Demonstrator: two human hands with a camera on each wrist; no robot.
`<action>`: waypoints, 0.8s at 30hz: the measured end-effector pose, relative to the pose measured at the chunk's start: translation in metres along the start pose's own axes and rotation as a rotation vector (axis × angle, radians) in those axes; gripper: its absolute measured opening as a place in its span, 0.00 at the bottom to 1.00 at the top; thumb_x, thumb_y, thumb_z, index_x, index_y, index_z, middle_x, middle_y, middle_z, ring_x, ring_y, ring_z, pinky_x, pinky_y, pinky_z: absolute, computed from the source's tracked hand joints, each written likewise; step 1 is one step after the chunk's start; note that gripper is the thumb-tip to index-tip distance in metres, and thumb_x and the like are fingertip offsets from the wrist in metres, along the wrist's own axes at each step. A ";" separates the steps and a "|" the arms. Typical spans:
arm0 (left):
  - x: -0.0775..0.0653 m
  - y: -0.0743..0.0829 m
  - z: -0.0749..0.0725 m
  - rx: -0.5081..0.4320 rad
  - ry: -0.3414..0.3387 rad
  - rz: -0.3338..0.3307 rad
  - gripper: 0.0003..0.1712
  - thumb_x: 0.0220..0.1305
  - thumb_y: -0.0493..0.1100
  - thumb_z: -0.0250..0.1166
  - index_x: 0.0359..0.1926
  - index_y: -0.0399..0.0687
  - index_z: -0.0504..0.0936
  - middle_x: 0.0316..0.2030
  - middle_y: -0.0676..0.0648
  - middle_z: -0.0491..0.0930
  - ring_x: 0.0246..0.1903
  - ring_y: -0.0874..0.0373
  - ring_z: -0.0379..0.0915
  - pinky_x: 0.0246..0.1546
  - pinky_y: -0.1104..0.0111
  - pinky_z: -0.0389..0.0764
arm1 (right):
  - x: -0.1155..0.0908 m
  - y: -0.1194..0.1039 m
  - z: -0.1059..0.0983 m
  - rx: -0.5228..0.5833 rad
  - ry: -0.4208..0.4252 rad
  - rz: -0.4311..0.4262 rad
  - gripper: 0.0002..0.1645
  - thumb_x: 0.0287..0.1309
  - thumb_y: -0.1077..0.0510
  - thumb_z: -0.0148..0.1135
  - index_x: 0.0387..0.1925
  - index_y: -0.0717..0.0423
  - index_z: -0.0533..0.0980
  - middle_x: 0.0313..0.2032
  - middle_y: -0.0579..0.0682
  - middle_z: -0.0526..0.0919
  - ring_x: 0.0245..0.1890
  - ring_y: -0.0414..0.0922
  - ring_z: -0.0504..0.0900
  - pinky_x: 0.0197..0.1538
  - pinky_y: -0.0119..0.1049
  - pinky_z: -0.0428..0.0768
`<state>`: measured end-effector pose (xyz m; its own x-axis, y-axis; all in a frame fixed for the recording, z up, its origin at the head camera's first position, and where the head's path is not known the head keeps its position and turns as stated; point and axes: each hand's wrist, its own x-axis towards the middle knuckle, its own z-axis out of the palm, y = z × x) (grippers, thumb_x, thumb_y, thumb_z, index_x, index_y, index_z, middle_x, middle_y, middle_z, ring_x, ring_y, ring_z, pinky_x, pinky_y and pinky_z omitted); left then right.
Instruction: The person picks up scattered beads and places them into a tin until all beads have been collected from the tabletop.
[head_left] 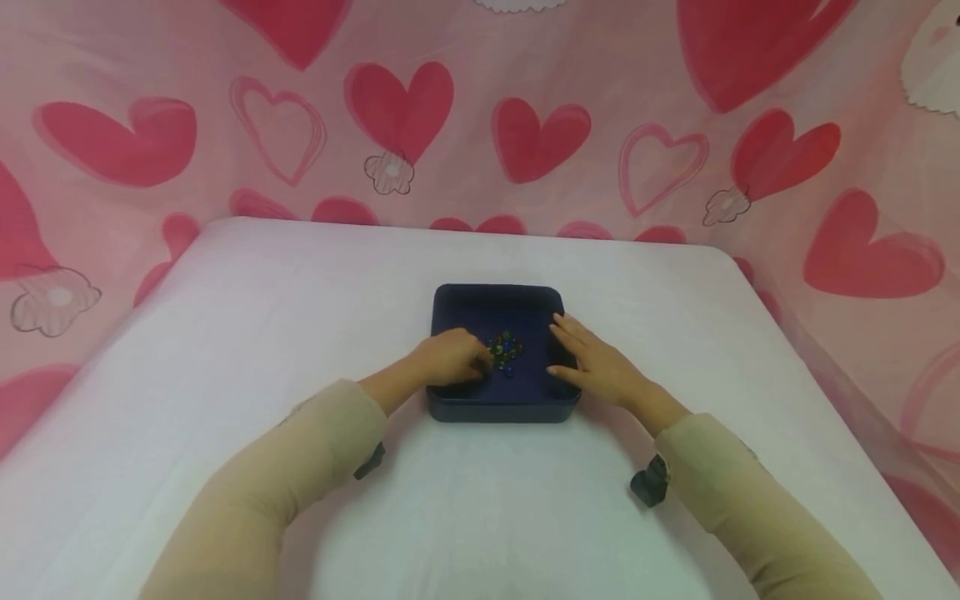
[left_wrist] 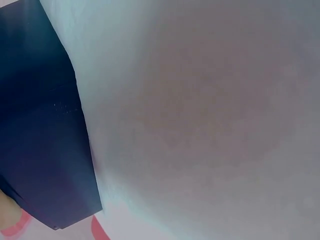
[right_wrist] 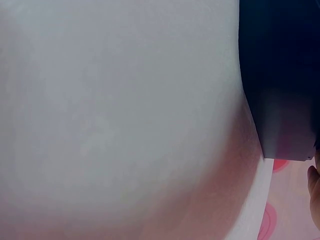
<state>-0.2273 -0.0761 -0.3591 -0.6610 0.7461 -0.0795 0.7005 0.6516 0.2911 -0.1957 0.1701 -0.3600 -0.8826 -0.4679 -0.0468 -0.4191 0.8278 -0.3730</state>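
A dark navy rectangular box (head_left: 504, 412) stands on the white table, its top facing up and open. On its floor lies a loose cluster of small glass marbles (head_left: 506, 343), mostly blue, green and amber. My left hand (head_left: 452, 357) reaches over the left rim, its fingers bent downward at the left side of the marbles. Its fingertips are too dark and hidden to show whether they pinch anything. On the right, my right hand (head_left: 600, 362) lies over the rim with fingers extended inward, apart from the marbles. Both wrist views show mainly the box's outer walls.
A white cloth (head_left: 480, 508) covers the table around the box. Behind and beside it hangs a pink curtain (head_left: 465, 192) printed with hearts. Dark wrist-worn devices (head_left: 651, 482) sit below the beige sleeves (head_left: 322, 442).
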 end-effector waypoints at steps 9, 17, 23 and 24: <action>-0.010 -0.007 -0.005 -0.214 0.159 0.032 0.11 0.50 0.38 0.63 0.37 0.45 0.81 0.35 0.51 0.80 0.37 0.61 0.74 0.39 0.72 0.72 | 0.001 0.000 0.003 0.001 0.007 -0.028 0.42 0.54 0.41 0.50 0.63 0.59 0.50 0.65 0.50 0.43 0.64 0.46 0.39 0.61 0.47 0.47; -0.028 -0.025 -0.022 -0.373 0.309 -0.060 0.12 0.52 0.38 0.62 0.40 0.41 0.80 0.36 0.48 0.80 0.35 0.60 0.75 0.35 0.71 0.75 | 0.003 0.001 0.004 0.013 0.008 -0.023 0.43 0.54 0.40 0.49 0.64 0.58 0.50 0.65 0.50 0.43 0.64 0.46 0.39 0.61 0.47 0.46; -0.051 -0.040 -0.031 -0.477 0.391 -0.219 0.15 0.54 0.42 0.60 0.44 0.42 0.78 0.41 0.45 0.78 0.43 0.53 0.73 0.41 0.64 0.74 | 0.001 0.004 0.004 0.051 0.027 -0.024 0.42 0.54 0.39 0.49 0.63 0.60 0.53 0.65 0.51 0.46 0.64 0.48 0.42 0.60 0.49 0.47; -0.055 -0.042 -0.032 -0.484 0.399 -0.248 0.16 0.55 0.43 0.60 0.45 0.42 0.78 0.42 0.45 0.77 0.44 0.52 0.72 0.42 0.63 0.73 | 0.000 0.004 0.003 0.079 0.032 -0.017 0.42 0.54 0.39 0.49 0.63 0.59 0.53 0.65 0.51 0.46 0.64 0.48 0.42 0.60 0.49 0.47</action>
<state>-0.2292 -0.1486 -0.3363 -0.9005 0.4143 0.1323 0.3773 0.5930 0.7113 -0.1966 0.1727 -0.3645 -0.8823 -0.4706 -0.0108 -0.4171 0.7921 -0.4457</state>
